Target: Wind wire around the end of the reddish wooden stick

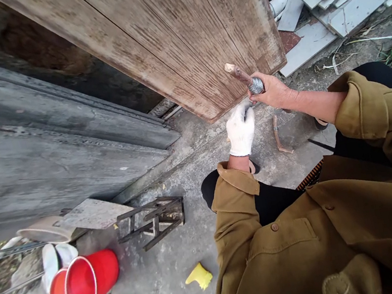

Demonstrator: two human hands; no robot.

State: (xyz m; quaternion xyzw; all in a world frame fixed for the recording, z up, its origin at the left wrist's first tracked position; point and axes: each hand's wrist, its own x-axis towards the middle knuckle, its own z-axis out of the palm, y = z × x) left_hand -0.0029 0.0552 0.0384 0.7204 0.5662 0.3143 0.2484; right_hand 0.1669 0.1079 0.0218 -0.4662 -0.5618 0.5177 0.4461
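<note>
My right hand [276, 91] is bare and closed around a short wooden stick [239, 74]. A coil of silvery wire [256, 85] is wound around the stick just above the fingers, and the stick's pale cut end points up and left. Close beside it, my left hand [241, 132] wears a white knit glove. Its fingers are curled and pressed together near my right fingertips; whatever they pinch is too small to make out. On the concrete below my right wrist lies a bent brown stick [277, 136] with a little wire around it.
A wooden plank panel [178, 39] leans in front of my hands. Grey boards [50, 156] stand at the left. Red buckets [104, 272], a small dark wooden frame [156, 221] and a yellow object [200, 275] are on the ground. Tile and board offcuts [356, 4] are piled at upper right.
</note>
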